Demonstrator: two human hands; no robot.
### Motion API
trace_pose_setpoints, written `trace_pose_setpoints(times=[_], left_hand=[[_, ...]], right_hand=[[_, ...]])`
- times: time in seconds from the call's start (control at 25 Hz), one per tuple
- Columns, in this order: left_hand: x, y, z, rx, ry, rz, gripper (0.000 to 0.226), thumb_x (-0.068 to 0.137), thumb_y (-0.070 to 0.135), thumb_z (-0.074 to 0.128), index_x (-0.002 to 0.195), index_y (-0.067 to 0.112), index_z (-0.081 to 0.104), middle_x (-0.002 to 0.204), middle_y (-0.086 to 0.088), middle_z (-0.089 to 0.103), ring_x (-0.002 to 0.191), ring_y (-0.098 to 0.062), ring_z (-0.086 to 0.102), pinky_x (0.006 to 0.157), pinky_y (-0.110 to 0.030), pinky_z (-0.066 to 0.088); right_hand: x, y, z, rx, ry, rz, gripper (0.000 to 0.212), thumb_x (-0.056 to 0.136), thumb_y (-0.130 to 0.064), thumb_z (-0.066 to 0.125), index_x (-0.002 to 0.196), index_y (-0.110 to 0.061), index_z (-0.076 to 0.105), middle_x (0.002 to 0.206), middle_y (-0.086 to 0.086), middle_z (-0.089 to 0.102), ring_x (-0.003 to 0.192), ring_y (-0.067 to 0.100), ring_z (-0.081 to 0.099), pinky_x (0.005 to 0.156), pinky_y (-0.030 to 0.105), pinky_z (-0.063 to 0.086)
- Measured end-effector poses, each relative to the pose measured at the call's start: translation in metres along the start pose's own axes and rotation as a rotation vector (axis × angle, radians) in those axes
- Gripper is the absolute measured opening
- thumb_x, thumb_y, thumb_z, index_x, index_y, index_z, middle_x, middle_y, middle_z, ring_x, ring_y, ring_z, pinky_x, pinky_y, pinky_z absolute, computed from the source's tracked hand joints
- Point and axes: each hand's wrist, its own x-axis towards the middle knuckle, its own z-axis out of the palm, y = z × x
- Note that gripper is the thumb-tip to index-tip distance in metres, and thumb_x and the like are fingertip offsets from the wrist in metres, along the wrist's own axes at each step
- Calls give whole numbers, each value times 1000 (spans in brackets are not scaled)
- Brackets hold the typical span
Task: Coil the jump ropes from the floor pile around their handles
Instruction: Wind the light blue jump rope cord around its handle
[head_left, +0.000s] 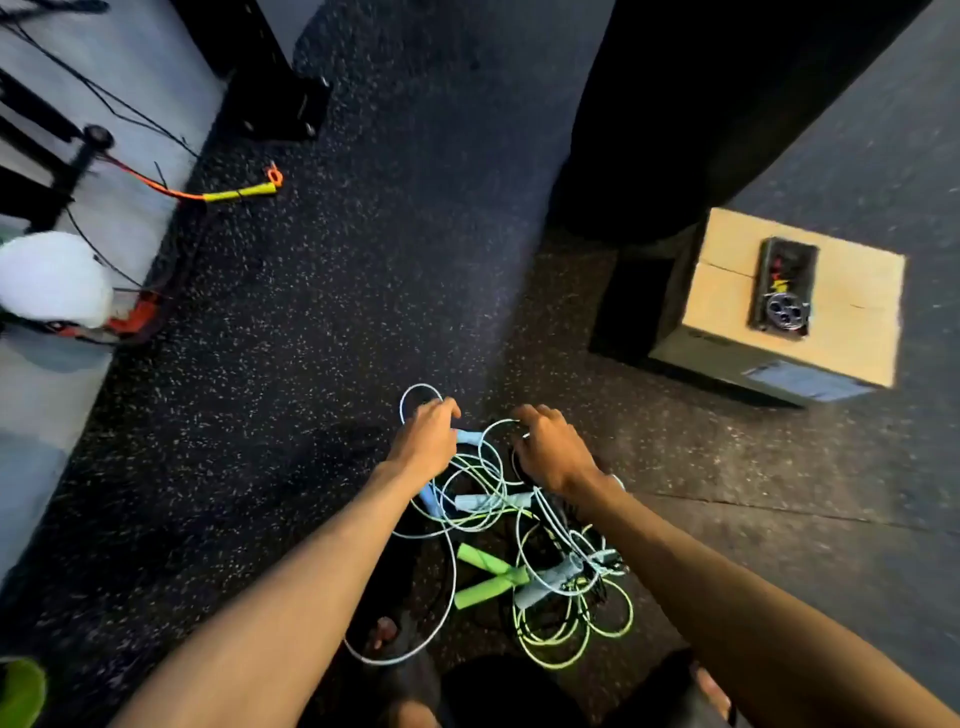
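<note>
A tangled pile of jump ropes (498, 525) lies on the dark speckled floor in front of me. It holds pale blue handles (491, 501), two green foam handles (485, 577) and loops of white and light green cord. My left hand (426, 436) reaches down at the pile's far left, fingers curled round a pale blue handle (465, 436). My right hand (550, 449) is lowered over the far right of the pile, fingers bent among the white cord; what it grips is hidden.
A cardboard box (789, 306) with a dark device on top stands at right, beside a black column. A yellow-handled orange rope (239, 193) lies at the far left near a black stand. My feet show at the bottom edge.
</note>
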Motion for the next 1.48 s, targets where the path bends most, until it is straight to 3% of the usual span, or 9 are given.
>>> trace_pose_setpoints(times=[0.36, 0.52, 0.68, 0.88, 1.04, 1.12, 1.24, 1.4, 1.48], left_hand=[[63, -66, 113, 107, -20, 62, 42, 88, -5, 50, 126, 11, 59, 124, -6, 60, 117, -26, 55, 97, -35, 44], [69, -69, 129, 358, 28, 131, 37, 86, 14, 64, 123, 20, 60, 123, 0, 55, 120, -23, 45, 101, -37, 31], [66, -61, 134, 508, 67, 188, 27, 86, 19, 65, 112, 23, 59, 118, -1, 52, 115, -24, 44, 102, -42, 28], [61, -40, 107, 381, 182, 272, 22, 94, 23, 56, 112, 13, 49, 113, -6, 61, 106, -27, 55, 91, -40, 35], [62, -12, 69, 38, 254, 118, 17, 97, 16, 53, 110, 6, 47, 104, -19, 65, 94, -37, 62, 71, -41, 39], [60, 8, 54, -129, 241, 121, 19, 97, 9, 50, 115, 7, 45, 102, -20, 64, 90, -36, 61, 65, -38, 36], [55, 32, 36, -247, 213, 218, 46, 88, -5, 48, 127, 18, 45, 102, -11, 58, 91, -25, 55, 74, -36, 42], [56, 48, 8, -240, 218, 258, 6, 91, 13, 60, 96, 10, 58, 85, -8, 62, 78, -23, 57, 70, -32, 40], [56, 57, -4, -304, 195, 251, 21, 95, 24, 59, 79, 10, 58, 68, -7, 65, 61, -15, 57, 64, -30, 41]], right_hand=[[88, 39, 121, -216, -116, -172, 41, 85, -4, 50, 126, -6, 55, 123, 15, 55, 118, 34, 48, 100, 40, 41], [90, 52, 133, -298, -71, -152, 28, 96, -18, 47, 120, -7, 55, 120, 17, 61, 115, 35, 49, 96, 42, 41], [80, 53, 135, -302, -94, -76, 34, 99, -34, 48, 116, -6, 58, 115, 20, 66, 109, 39, 59, 85, 41, 45], [71, 52, 117, -157, -115, 87, 36, 98, -32, 50, 113, -2, 63, 119, 23, 63, 113, 41, 58, 90, 42, 48], [66, 57, 83, 69, -129, 91, 25, 97, -23, 50, 98, -3, 65, 104, 23, 70, 99, 39, 65, 84, 41, 51], [60, 54, 68, 284, -38, 99, 17, 98, -18, 48, 90, -10, 61, 92, 17, 73, 87, 33, 70, 82, 45, 55], [53, 40, 45, 535, 184, 106, 18, 101, -15, 45, 90, -8, 57, 81, 11, 69, 75, 28, 70, 74, 43, 58], [49, 34, -3, 621, 507, 62, 28, 102, -20, 44, 82, -15, 63, 74, 2, 63, 68, 16, 57, 70, 33, 46], [44, 31, -22, 588, 568, -14, 29, 102, -22, 46, 83, -13, 67, 76, 0, 66, 67, 11, 56, 68, 25, 44]])
